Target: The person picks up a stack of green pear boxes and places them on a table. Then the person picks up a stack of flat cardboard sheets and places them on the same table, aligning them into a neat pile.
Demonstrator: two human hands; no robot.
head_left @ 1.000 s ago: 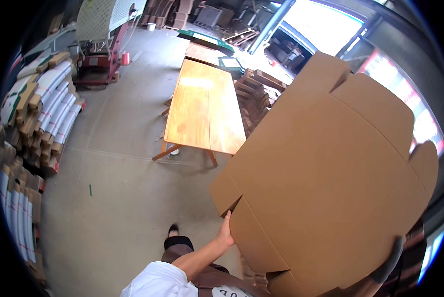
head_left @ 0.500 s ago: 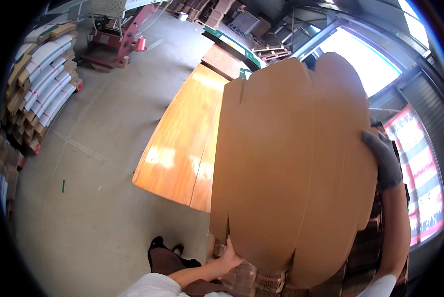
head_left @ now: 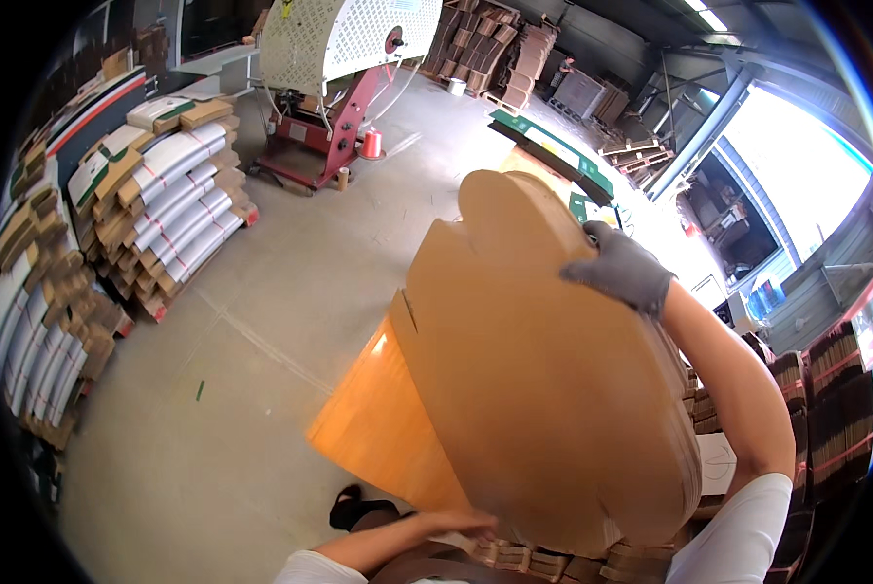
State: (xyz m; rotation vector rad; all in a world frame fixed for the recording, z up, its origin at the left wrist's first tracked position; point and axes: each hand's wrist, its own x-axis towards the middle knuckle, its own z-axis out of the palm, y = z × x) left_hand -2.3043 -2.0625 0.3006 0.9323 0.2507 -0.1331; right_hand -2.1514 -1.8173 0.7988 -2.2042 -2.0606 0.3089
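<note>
I hold a thick stack of flat brown cardboard box blanks (head_left: 524, 389) in front of me, tilted over an orange wooden table (head_left: 378, 428). My right hand (head_left: 619, 268), in a grey glove, grips the stack's far upper edge. My left hand (head_left: 456, 526), bare, supports the near lower edge from underneath. The stack hides most of the table.
Bundled stacks of flattened cartons (head_left: 178, 209) line the left side of the concrete floor. A red and white machine (head_left: 344, 58) stands at the back. More cardboard piles (head_left: 835, 419) sit at my right, and pallets (head_left: 495, 44) lie far behind.
The stack has swung from upright to lying more across the table, and my view has turned left toward the floor. My gloved right hand now sits on the top edge.
</note>
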